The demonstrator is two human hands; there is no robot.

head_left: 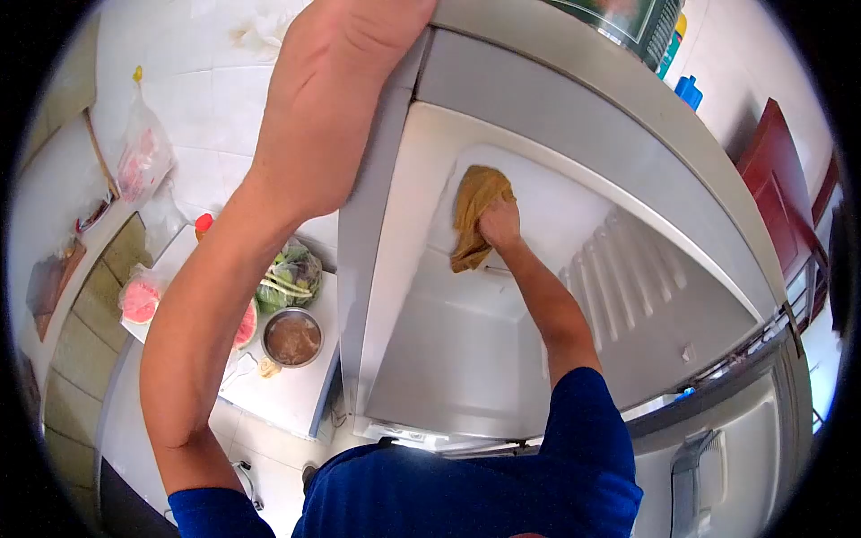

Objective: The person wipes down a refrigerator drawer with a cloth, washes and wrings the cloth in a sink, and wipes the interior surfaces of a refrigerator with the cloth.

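Inside an open white fridge compartment [466, 350], my right hand [500, 222] presses a crumpled brown cloth [481, 202] against the back wall. Its fingers are wrapped into the cloth and partly hidden by it. Raised at the upper left, my left hand [359, 45] rests at the top corner of the fridge's outer frame [538, 40]. The fingers of that hand are cut off by the image edge and cannot be seen. Ribbed molding [628, 269] runs along the compartment's right inner wall.
The open fridge door [735, 457] is at the lower right. On the left, a white table [305, 390] holds a metal bowl [292, 337], bagged green vegetables [291, 276] and cut watermelon [141, 300]. A blue-capped bottle [689, 92] stands beyond the fridge top.
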